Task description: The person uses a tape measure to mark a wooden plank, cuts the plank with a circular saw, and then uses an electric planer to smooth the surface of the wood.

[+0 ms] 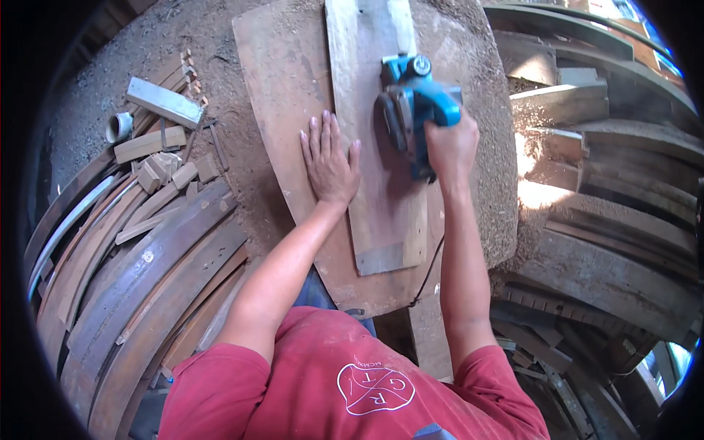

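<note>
A long wooden board (374, 213) lies lengthwise on a broad plywood worktop (282, 81), its middle reddish and its edges paler. My right hand (453, 145) is wrapped round the rear handle of a teal electric hand planer (411, 103), which sits on the board's right part. My left hand (330, 161) lies flat with fingers stretched out, at the board's left edge and partly on the worktop. It holds nothing. The planer's underside is hidden, and a dark power cord (433, 264) hangs down past the board's near end.
Stacked curved timbers (139, 293) fill the left side, with small wood blocks (161, 170) and a squared beam (165, 103) above them. More planks (616, 264) are piled on the right. Wood shavings (488, 191) cover the worktop's right side. A hammer (218, 147) lies near the left pile.
</note>
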Motion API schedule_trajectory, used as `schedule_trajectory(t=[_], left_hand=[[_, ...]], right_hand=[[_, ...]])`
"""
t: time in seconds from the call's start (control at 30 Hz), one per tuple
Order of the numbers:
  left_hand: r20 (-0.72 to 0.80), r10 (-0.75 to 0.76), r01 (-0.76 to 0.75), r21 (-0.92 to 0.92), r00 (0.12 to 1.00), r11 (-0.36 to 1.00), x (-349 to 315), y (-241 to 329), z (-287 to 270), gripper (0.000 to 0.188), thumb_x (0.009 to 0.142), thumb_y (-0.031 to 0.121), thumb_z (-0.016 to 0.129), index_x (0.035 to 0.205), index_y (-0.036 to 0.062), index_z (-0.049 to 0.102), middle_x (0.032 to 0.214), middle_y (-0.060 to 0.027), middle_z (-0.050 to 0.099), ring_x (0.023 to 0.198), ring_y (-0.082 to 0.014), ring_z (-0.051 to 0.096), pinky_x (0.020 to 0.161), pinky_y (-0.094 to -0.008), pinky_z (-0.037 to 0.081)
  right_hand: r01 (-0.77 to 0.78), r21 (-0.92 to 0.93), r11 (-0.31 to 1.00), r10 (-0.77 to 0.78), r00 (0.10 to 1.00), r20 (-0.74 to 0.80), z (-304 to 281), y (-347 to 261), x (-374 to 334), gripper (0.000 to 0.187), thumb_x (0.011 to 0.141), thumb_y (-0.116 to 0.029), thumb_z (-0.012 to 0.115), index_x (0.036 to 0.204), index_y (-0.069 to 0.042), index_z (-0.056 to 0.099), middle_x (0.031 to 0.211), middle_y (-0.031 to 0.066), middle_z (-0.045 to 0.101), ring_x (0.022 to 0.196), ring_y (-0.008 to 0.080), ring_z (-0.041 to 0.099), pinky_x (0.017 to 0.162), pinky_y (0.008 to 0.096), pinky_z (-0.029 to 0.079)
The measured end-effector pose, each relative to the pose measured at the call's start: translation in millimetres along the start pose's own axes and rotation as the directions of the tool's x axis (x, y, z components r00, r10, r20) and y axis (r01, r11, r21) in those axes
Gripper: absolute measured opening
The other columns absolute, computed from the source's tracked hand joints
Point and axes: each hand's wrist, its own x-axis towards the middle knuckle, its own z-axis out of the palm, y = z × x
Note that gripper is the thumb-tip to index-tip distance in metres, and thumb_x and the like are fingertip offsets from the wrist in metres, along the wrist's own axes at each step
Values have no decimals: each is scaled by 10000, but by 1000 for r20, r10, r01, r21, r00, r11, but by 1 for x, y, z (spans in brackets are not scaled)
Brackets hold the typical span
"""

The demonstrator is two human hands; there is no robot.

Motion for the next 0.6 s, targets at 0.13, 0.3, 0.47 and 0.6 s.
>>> schedule_trajectory(t=[0.13, 0.3, 0.47, 0.6], left_hand=[[51, -20, 21, -5, 998, 1000, 0, -1, -7, 738, 1076, 453, 482, 1635, -3, 330, 1712, -148, 338, 1610, -352, 233, 1324, -540, 101], [92, -47, 47, 3, 995, 999, -2, -5, -11, 753, 1085, 484, 445, 1637, -13, 320, 1711, -161, 334, 1611, -358, 230, 1322, -551, 91], [77, -19, 23, -56, 997, 998, 3, 9, -3, 746, 1080, 475, 459, 1624, -21, 337, 1702, -171, 344, 1607, -359, 240, 1321, -551, 98], [29, -38, 37, 22, 999, 999, -1, -8, -6, 730, 1072, 448, 484, 1607, -31, 353, 1694, -152, 360, 1602, -346, 253, 1321, -544, 113]], right_hand=[[88, -94, 992, -96, 991, -90, 41, -38, 97, 273, 781, -172, 702, 995, -23, 784, 938, 289, 747, 929, 475, 739, 836, 533, 591], [95, -11, 995, -95, 982, -161, 95, -88, 222, 334, 862, -173, 621, 1096, 40, 726, 1033, 336, 734, 1036, 474, 724, 884, 529, 576], [109, -198, 974, -131, 986, -103, 104, -66, 307, 340, 851, -161, 626, 1091, 53, 735, 1031, 307, 749, 1007, 446, 739, 871, 513, 579], [100, 204, 974, -111, 993, 44, 82, -76, 215, 323, 845, -239, 726, 1078, -19, 763, 1017, 258, 766, 970, 344, 755, 851, 458, 581]])
